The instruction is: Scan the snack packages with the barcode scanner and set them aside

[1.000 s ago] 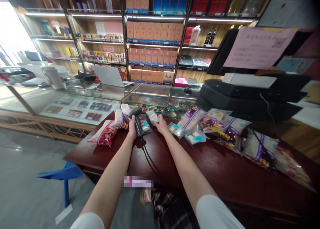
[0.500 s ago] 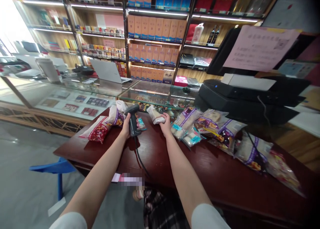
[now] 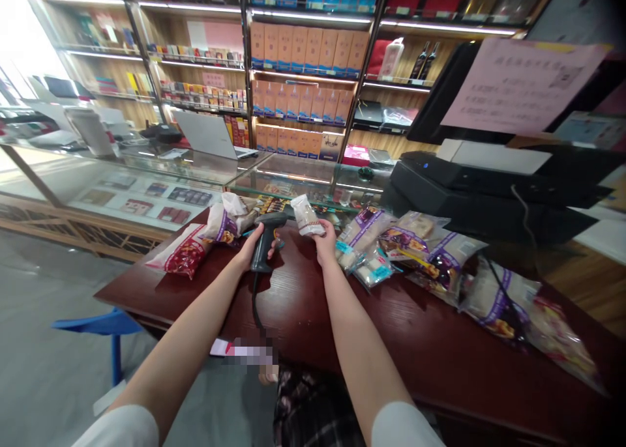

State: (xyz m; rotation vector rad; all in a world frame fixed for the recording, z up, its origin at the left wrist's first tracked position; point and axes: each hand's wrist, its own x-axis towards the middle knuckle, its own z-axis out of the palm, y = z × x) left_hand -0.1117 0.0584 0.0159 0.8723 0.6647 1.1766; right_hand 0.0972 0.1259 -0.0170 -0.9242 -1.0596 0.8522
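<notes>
My left hand (image 3: 252, 248) is wrapped round the grip of a black barcode scanner (image 3: 264, 240), its head tilted toward the right and its cable hanging down over the table. In my right hand (image 3: 325, 240) is a small clear-and-white food packet (image 3: 306, 216), gripped at its lower end and raised above the tabletop. The scanner's head and the packet are a short gap apart. Left of the scanner lie a red-and-white food bag (image 3: 184, 255) and a purple-and-white food bag (image 3: 222, 227). Close to my right wrist rests a blue-and-clear packet (image 3: 375, 268).
Several purple-labelled food bags (image 3: 443, 261) spread along the right of the dark red table (image 3: 303, 303). Behind stand a glass display counter (image 3: 147, 180) and a laptop (image 3: 208, 134). A black printer-like machine (image 3: 469, 186) stands back right, a blue stool (image 3: 98, 326) lower left.
The scanner has turned so that its head points more toward the packet. My right hand has tilted the packet more upright. The view has shifted slightly.
</notes>
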